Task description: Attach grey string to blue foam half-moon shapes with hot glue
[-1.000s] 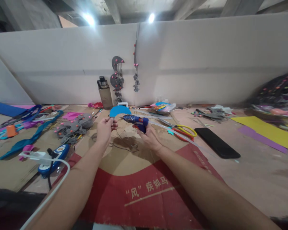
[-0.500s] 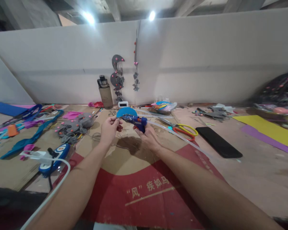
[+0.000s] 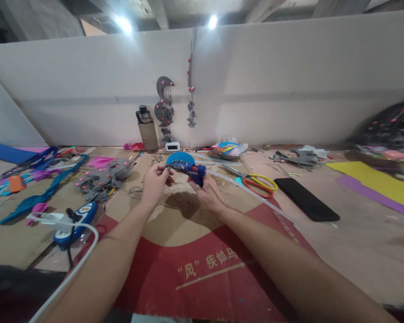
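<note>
My right hand (image 3: 206, 192) is wrapped round the grip of a blue glue gun (image 3: 190, 169), whose nozzle points left. My left hand (image 3: 156, 181) is pinched on the lower edge of a blue foam semicircle (image 3: 179, 158), held upright just behind the gun's tip. The nozzle meets the foam piece right at my left fingertips. A long clear glue stick (image 3: 256, 196) trails from the back of the gun to the right. Both hands hover above the brown and red cardboard sheet (image 3: 202, 264).
Yellow and red scissors (image 3: 257, 182) and a black phone (image 3: 306, 205) lie to the right. A grey felt pile (image 3: 103, 179), blue strips and a second blue glue gun (image 3: 76, 218) with a white cable lie left. A water bottle (image 3: 147, 130) and hanging felt ornaments stand by the back wall.
My left hand has brought the blue foam piece rightwards, up against the glue gun's nozzle. The right hand has stayed almost still.
</note>
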`<state>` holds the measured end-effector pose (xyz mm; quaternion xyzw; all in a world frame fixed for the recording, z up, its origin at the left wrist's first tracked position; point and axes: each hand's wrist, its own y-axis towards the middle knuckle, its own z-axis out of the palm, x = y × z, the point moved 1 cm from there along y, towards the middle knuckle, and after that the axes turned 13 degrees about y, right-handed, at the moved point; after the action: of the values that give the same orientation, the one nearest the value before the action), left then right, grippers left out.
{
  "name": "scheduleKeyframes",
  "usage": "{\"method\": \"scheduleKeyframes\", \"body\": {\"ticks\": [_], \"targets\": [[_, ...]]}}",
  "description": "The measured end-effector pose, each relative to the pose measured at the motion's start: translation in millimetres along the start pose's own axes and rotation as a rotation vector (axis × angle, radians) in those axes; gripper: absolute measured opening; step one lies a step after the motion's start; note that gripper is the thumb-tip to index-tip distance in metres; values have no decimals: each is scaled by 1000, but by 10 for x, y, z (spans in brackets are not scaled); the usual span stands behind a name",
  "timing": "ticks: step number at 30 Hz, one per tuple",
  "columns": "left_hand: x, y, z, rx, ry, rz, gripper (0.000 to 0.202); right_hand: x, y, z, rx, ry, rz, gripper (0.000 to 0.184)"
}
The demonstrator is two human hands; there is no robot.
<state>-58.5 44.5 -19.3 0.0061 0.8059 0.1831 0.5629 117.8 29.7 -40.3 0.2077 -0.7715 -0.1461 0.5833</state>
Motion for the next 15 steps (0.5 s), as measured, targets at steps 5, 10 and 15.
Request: {"method": "scheduleKeyframes", "body": {"ticks": [5, 10, 15], "targets": [[-29, -7, -5, -2, 41, 1, 17, 12, 3, -5, 3, -20, 25, 28], [-40, -13, -10, 4, 56, 15, 17, 60, 2, -20, 8, -37, 10, 29], [-18, -5, -13, -4, 62, 13, 18, 55, -1, -20, -11, -80, 28, 32]]}}
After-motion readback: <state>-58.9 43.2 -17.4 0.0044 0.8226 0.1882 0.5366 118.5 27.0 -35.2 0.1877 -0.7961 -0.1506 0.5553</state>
